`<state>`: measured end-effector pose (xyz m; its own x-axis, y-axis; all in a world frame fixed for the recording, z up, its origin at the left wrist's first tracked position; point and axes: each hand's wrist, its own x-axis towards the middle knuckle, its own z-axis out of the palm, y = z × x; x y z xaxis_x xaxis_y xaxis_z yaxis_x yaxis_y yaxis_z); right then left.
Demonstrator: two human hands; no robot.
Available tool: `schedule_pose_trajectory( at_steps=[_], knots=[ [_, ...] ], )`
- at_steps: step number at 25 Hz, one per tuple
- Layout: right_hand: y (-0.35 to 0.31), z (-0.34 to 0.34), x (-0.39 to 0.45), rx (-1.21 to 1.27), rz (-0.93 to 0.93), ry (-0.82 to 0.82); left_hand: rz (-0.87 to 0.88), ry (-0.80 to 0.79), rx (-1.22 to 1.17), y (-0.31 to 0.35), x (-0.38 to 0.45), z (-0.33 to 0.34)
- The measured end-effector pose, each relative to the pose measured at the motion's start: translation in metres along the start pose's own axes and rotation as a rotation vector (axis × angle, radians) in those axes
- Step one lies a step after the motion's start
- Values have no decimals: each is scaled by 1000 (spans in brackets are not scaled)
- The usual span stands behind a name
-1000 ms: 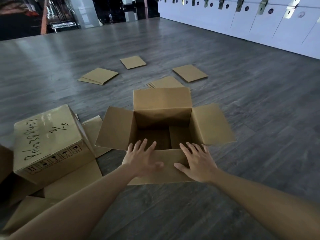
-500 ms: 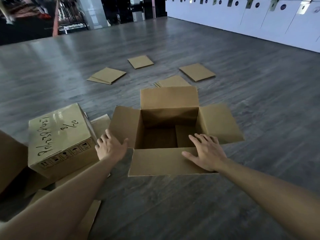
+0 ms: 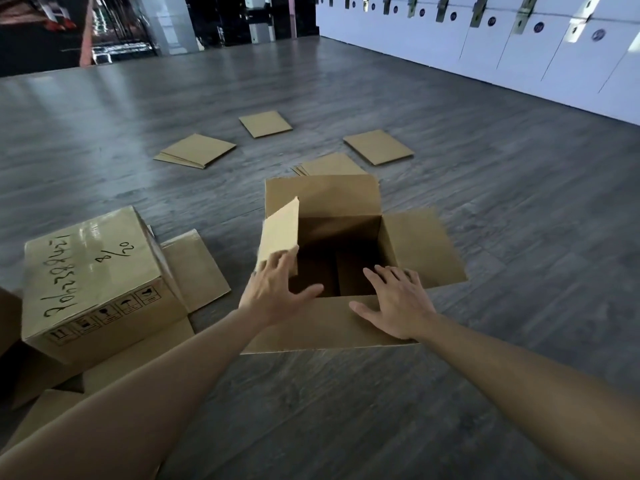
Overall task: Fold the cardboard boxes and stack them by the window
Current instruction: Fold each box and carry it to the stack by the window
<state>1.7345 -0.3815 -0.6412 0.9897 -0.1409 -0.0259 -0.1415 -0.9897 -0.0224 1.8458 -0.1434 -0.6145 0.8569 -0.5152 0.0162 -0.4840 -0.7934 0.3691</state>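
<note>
I'm looking down at a grey wood-plank floor [image 3: 346, 410] that fills the frame from the bottom edge to the far wall. Lower left, flattened cardboard [image 3: 145, 355] lies under a closed box [image 3: 100, 285] with black handwriting on its glossy top. At centre sits the open box [image 3: 346, 237] I'm working on, mouth up. Its near flap [image 3: 329, 327] lies flat towards me, the right flap [image 3: 422, 247] is spread outward, the far flap [image 3: 322, 195] stands up, and the left flap [image 3: 280, 233] is raised and tilted inward over the opening.

My left hand [image 3: 277, 296] has its fingers against the raised left flap, thumb spread toward the opening; I can't tell whether they curl around its edge. My right hand [image 3: 398, 303] rests flat on the near flap, fingers straight and splayed, reaching to the rim, gripping nothing.

Beyond the box, 4 flat cardboard sheets [image 3: 197, 150] lie scattered mid-frame. Upper right runs a row of white lockers [image 3: 519, 57] with round tags; upper left is dark, with shelving or racks too blurred to read.
</note>
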Motion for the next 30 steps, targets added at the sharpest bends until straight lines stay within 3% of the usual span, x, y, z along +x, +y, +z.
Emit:
schedule_pose_trajectory(
  at_steps=[4, 8, 13, 18, 23, 26, 30],
  knots=[
    [0, -2, 1, 9, 2, 8, 23, -275, 143, -9, -6, 30],
    [-1, -1, 0, -12, 4, 12, 25, -379, 281, -14, -5, 45],
    [23, -13, 16, -60, 128, 45, 29, -381, 304, -17, -4, 49],
    [68, -16, 15, -76, 326, -45, 26, -391, 299, -16, -2, 48],
    [95, -10, 7, 119, 534, -92, 36, -395, 301, -13, -3, 47],
    [101, -7, 5, 270, 563, -108, 38, -395, 310, -11, -4, 43],
    [97, -25, 13, 330, 550, 51, 40, -392, 299, -11, -4, 43]
  ],
)
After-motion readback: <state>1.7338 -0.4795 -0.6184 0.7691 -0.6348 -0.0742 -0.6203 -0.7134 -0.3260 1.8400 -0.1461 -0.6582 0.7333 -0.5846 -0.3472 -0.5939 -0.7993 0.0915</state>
